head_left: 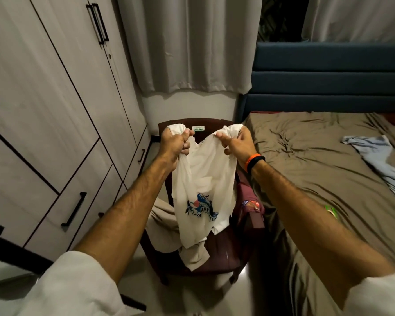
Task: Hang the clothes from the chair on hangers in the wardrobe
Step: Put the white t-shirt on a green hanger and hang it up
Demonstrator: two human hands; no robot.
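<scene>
Room: a dim bedroom seen from above, with a pale floor (16,270), a wardrobe on the left and a bed on the right.
Near: two bare forearms reach forward from white sleeves; the right wrist wears an orange and black band (254,161).
Left hand (175,144): fingers curled tight, bunching one top corner of a white t-shirt (203,179).
Right hand (236,142): thumb and fingers pinch the other top corner of the same shirt.
White t-shirt: held up over the chair (217,258), hanging down between the hands, a blue printed design low on its front, its hem touching the clothes below.
Chair: dark brown, between wardrobe and bed, with a beige garment (162,226) and a maroon garment (249,197) lying on it.
Bed (306,156): brown sheet with a pale blue cloth (379,160) lying on the far right.
Wardrobe (55,110): doors closed; no hanger in sight.
Far: grey curtains (187,42) and a blue headboard (328,76).
Progress: early, by the look of it. One shirt is lifted, none visibly hung, and at least two garments wait on the chair.
</scene>
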